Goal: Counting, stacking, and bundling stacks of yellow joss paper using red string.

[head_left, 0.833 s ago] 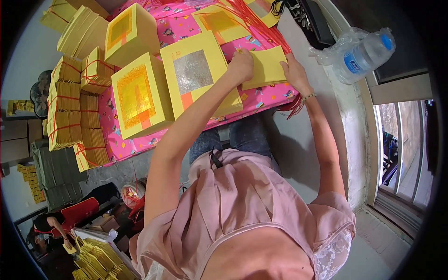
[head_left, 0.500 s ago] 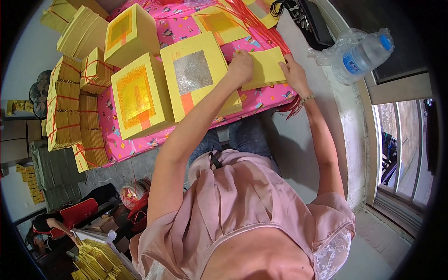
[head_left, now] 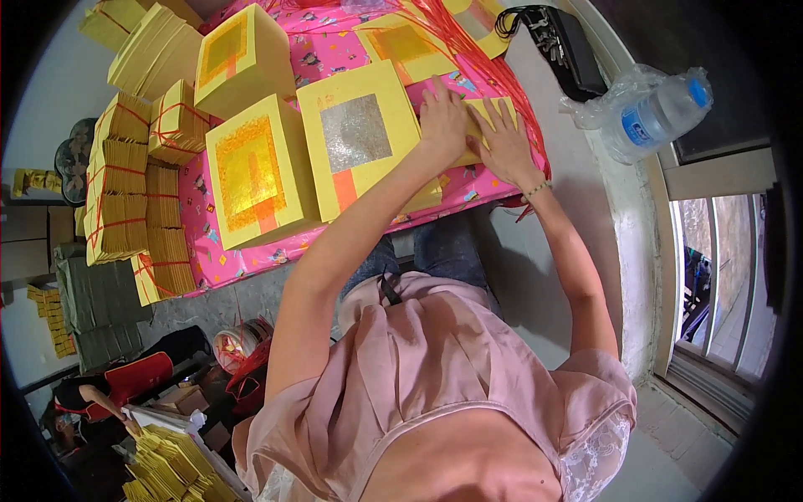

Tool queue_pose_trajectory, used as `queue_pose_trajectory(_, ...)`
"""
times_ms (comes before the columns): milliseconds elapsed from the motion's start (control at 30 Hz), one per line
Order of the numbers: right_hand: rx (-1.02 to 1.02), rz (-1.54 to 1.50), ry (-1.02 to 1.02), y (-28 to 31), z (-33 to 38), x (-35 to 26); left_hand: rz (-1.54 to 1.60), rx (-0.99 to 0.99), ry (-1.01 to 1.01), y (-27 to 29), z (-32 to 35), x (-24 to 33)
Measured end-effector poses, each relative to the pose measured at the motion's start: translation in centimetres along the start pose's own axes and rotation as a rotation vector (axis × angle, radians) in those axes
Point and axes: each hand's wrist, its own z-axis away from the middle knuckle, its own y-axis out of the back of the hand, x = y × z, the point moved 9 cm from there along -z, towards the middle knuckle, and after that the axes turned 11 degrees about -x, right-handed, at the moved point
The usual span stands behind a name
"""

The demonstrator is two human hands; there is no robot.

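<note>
Both my hands lie flat, side by side, on yellow paper at the right end of the table. My left hand has its fingers stretched out across the paper's left part. Spread fingers of my right hand rest on the right part, and much of the paper is hidden beneath the hands. Just left of my left hand stands a thick stack of yellow paper with a silver square. Further left is another stack with a gold square.
Red strings trail over the pink patterned tablecloth. Yellow bundles tied in red line the left. A water bottle and a black case lie on the right ledge. Another person in a red apron is at lower left.
My hands have gone from gripping the paper's left and right edges to lying flat on it. The right hand has moved inward, beside the left. Less of the paper shows.
</note>
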Motion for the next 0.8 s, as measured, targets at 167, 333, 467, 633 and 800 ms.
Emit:
queue_pose_trajectory(167, 0.006, -0.001, 0.01, -0.9, -0.1, 0.6, 0.127, -0.164, -0.075, 0.5, -0.1, 0.5)
queue_pose_trajectory(333, -0.091, -0.002, -0.008, -0.9, -0.1, 0.8, 0.613, -0.144, -0.172, 5.8, 3.9, -3.0)
queue_pose_trajectory(467, -0.119, 0.011, -0.022, 1.5, -0.3, 0.2, 0.87, -0.012, -0.191, 9.3, 10.3, -8.8)
queue_pose_trajectory(633, 0.0, -0.263, 0.092, 7.1, -1.7, -2.5, 0.88, 0.133, 0.056, 8.2, 17.4, -13.9)
queue_pose_trajectory(800, 0.004, -0.852, 0.182, 6.5, -3.3, -7.7, 1.66, 0.165, 0.249, 2.1, 19.6, -15.7)
